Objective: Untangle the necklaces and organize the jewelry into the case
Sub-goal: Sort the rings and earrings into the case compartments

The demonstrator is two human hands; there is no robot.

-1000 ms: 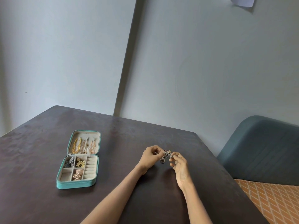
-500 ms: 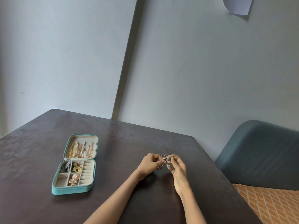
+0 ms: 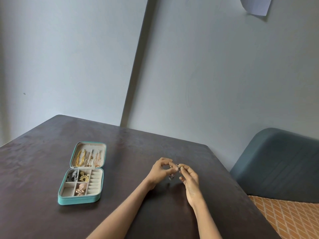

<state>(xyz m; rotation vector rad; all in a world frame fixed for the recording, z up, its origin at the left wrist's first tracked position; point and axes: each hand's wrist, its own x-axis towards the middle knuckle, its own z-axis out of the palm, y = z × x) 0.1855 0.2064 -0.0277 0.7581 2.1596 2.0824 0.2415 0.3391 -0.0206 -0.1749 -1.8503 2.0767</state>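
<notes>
A teal jewelry case (image 3: 78,200) lies open on the dark table (image 3: 34,169), left of my hands. Gold and rose chains (image 3: 88,158) hang in its lid. Its lower compartments hold dark, gold and rose pieces. My left hand (image 3: 159,171) and my right hand (image 3: 189,178) meet above the table's middle. Both pinch a small silvery necklace (image 3: 176,167) between fingertips. A small pendant (image 3: 171,176) dangles under it, just above the tabletop.
A grey-blue chair back (image 3: 279,163) stands past the table's right edge, over an orange patterned seat (image 3: 290,219). Pale walls rise behind the table. A sheet of paper (image 3: 255,4) hangs on the wall at the top right.
My hands stay together at the same spot and work the necklace; its pendant now hangs lower between them. The view has shifted slightly.
</notes>
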